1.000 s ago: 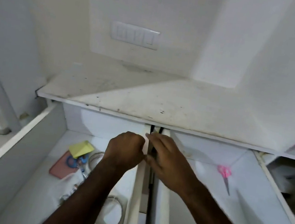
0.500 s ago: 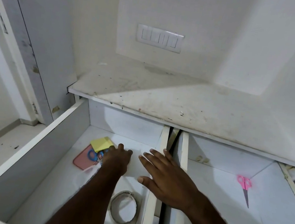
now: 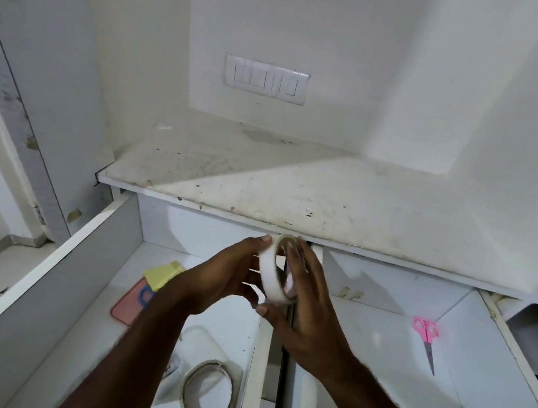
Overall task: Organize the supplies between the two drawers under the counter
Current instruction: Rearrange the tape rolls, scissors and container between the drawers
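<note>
Two open white drawers sit under the stained white counter [image 3: 297, 187], split by a narrow dark gap. In the left drawer [image 3: 52, 284] lie a yellow pad of sticky notes [image 3: 162, 273], a flat pink case [image 3: 129, 305] with a blue ring on it, and a flat-lying cream roll of tape [image 3: 206, 392] near the front. My left hand [image 3: 218, 283] grips the outer band of a second white roll of masking tape [image 3: 277, 270], fingers [image 3: 260, 242] curled over its top, thumb hidden. That roll stands on edge in the air, directly above the gap, its core axis running left to right. My right hand [image 3: 309, 310] cups its open right face, thumb under the rim, fingers laid flat across the core. I judge both hands equally close, but the right one lies on the side of the right drawer [image 3: 375, 374], where only pink-handled scissors [image 3: 426, 340] rest; a handover rightward looks the shorter path.
</note>
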Motion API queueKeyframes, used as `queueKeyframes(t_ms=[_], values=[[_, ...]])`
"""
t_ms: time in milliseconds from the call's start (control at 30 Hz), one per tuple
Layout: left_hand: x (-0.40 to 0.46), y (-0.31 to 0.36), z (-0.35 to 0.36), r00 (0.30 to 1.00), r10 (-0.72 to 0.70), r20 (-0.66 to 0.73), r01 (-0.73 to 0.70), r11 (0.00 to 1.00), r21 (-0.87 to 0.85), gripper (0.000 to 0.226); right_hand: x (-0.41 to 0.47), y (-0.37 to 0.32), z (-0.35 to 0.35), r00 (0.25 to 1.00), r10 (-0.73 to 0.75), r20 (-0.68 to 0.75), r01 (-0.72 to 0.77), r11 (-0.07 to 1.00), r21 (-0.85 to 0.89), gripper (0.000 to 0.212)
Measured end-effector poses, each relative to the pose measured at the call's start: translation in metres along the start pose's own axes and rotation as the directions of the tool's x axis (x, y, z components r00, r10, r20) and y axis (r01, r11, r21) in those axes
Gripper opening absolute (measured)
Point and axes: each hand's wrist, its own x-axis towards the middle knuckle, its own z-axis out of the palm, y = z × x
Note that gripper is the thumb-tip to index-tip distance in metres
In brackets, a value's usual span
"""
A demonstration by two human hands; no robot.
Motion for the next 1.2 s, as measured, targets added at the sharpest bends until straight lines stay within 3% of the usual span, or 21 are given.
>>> queueKeyframes(t_ms=[67, 200, 267, 300, 333, 400, 533, 667, 900, 967, 1033, 1133, 1200], values=[[0.005, -0.001, 0.011, 0.999, 0.040, 0.013, -0.041, 0.998, 0.047, 0.063, 0.001, 0.005, -0.013, 0.996, 0.024, -0.080, -0.019, 0.998, 0.066, 0.087], [0.021, -0.019, 0.033, 0.938, 0.304, -0.166, -0.252, 0.928, 0.276, 0.054, 0.001, 0.029, -0.039, 0.980, 0.112, -0.167, -0.104, 0.993, 0.055, 0.095], [0.028, -0.032, 0.042, 0.864, 0.498, -0.076, -0.364, 0.721, 0.589, 0.046, -0.002, 0.048, -0.053, 0.961, 0.154, -0.229, -0.154, 0.988, 0.020, 0.095], [0.031, -0.039, 0.047, 0.859, 0.511, 0.018, -0.362, 0.584, 0.726, 0.049, -0.005, 0.061, -0.062, 0.952, 0.183, -0.244, -0.187, 0.982, 0.006, 0.093], [0.033, -0.046, 0.052, 0.882, 0.463, 0.088, -0.330, 0.475, 0.816, 0.056, -0.008, 0.073, -0.071, 0.949, 0.221, -0.225, -0.228, 0.974, -0.004, 0.089], [0.035, -0.056, 0.063, 0.933, 0.323, 0.157, -0.274, 0.359, 0.892, 0.068, -0.019, 0.096, -0.088, 0.934, 0.346, -0.093, -0.350, 0.936, -0.040, 0.080], [0.042, -0.070, 0.076, 0.937, 0.256, 0.237, -0.257, 0.050, 0.965, 0.083, -0.049, 0.139, -0.092, 0.783, 0.608, 0.128, -0.575, 0.787, -0.223, 0.079], [0.045, -0.065, 0.072, 0.969, 0.145, 0.197, -0.206, 0.044, 0.978, 0.088, -0.074, 0.162, -0.064, 0.665, 0.733, 0.142, -0.652, 0.663, -0.369, 0.101], [0.046, -0.066, 0.072, 0.965, 0.143, 0.218, -0.231, 0.080, 0.970, 0.099, -0.069, 0.161, -0.031, 0.658, 0.735, 0.161, -0.620, 0.651, -0.438, 0.103], [0.044, -0.059, 0.073, 0.961, 0.178, 0.213, -0.242, 0.156, 0.958, 0.093, -0.063, 0.159, -0.035, 0.641, 0.746, 0.180, -0.598, 0.632, -0.492, 0.098], [0.041, -0.052, 0.067, 0.943, 0.292, 0.163, -0.244, 0.268, 0.932, 0.071, -0.053, 0.150, -0.044, 0.714, 0.690, 0.120, -0.534, 0.647, -0.544, 0.077], [0.040, -0.041, 0.044, 0.835, 0.549, 0.038, -0.177, 0.203, 0.963, 0.043, -0.031, 0.123, -0.053, 0.883, 0.466, -0.061, -0.456, 0.816, -0.354, 0.038], [0.039, -0.032, 0.030, 0.822, 0.558, -0.113, 0.008, 0.187, 0.982, 0.038, -0.019, 0.097, -0.055, 0.929, 0.350, -0.118, -0.369, 0.889, -0.269, 0.032]])
